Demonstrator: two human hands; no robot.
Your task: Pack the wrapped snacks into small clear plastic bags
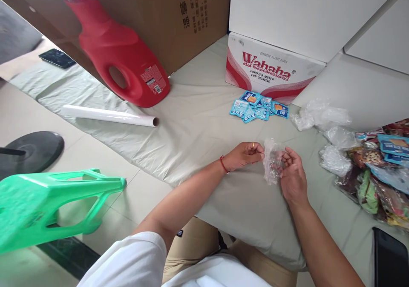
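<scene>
Clear bag (271, 167): 1 pc, thin crinkled film, held up btwn the hands, over the tabletop (198, 138) near its front edge; contents, if any, can't be made out
L hand (243, 156): thumb + fingers pinching bag's left edge; ring (253, 145) on one finger, red cord (224, 164) at wrist
R hand (294, 177): fingers loosely curled at bag's right side; can't say if they pinch film or only touch it
Step in hand: prob. working the one bag w/ both hands, judging by pose
Next move: likely calls for steady L grip, surer R grip & light pull; film looks flimsy, apt to slip or cling
Blue sachets (262, 109): small heap, just in front of Wahaha carton (268, 67)
Crumpled plastic (335, 160): clear, sev. clumps, btwn sachets & snack packs (380, 174)
Snack packs: mixed pile, far R, cut by frame edge
Tabletop: pale grey-green cloth cover, wrinkled
Red jug (134, 65): L rear, by brown carton (143, 10)
White roll (108, 116): lying L, one tube end showing
Dark phone (390, 257): lower R corner, partly in view
Room: white panels (281, 14) at rear; pale tiled floor (128, 214) L, w/ green stool (28, 197) & black round base (44, 153)
</scene>
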